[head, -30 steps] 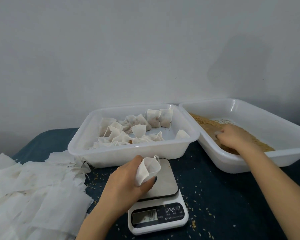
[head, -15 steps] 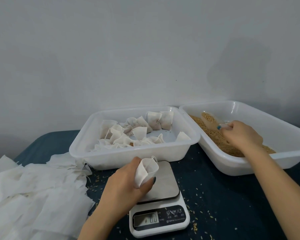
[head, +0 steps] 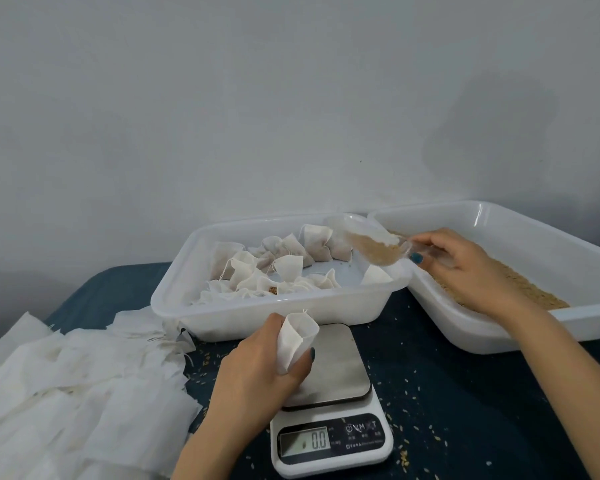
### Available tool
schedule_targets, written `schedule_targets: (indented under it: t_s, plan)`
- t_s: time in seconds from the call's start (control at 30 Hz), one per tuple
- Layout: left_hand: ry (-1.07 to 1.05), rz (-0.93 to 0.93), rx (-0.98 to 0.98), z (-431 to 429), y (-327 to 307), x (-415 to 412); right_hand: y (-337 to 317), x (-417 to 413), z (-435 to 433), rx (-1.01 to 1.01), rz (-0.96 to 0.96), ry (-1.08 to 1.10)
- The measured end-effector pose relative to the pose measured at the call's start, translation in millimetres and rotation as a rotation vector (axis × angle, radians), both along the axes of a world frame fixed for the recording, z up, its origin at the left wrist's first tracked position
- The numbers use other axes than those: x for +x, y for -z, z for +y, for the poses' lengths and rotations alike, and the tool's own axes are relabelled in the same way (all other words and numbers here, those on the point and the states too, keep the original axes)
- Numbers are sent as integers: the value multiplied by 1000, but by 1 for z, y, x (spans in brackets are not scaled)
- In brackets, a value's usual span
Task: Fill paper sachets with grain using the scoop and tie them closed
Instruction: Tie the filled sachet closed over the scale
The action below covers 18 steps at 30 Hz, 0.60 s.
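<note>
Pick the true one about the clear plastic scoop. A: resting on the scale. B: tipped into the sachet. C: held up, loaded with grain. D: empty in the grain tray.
C: the right hand holds the clear plastic scoop in the air with brown grain in its bowl, apart from the white paper sachet.

White sachet (head: 297, 337), tan grain (head: 378, 251) (clear scoop (head: 371, 242)), navy tablecloth (head: 465, 393).

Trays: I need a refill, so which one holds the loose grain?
The right tray, under the right hand holding the scoop; the left tray holds tied sachets.
</note>
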<state>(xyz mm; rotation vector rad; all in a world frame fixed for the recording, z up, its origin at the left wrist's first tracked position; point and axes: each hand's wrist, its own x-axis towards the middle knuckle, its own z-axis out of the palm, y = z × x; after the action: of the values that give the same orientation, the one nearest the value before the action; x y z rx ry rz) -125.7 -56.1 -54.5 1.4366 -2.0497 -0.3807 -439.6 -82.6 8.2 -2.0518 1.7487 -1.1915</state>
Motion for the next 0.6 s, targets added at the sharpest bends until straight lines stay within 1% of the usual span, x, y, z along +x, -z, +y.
schedule_targets:
  t_s: [0.23,0.4,0.5,0.6]
  plan:
    - [-117,-47,-27,-2,-1,5,-7,29,19,-30,173,-178]
    - [-149,-41,-78,-3,-1,8,-14,30,24,-72,310,-174]
    - [-143,-79,-126,-2,-1,7,-20,31,25,-105,403,-166]
    - [-120,-108,-174,-1,-1,4,-25,34,24,-178,505,-153]
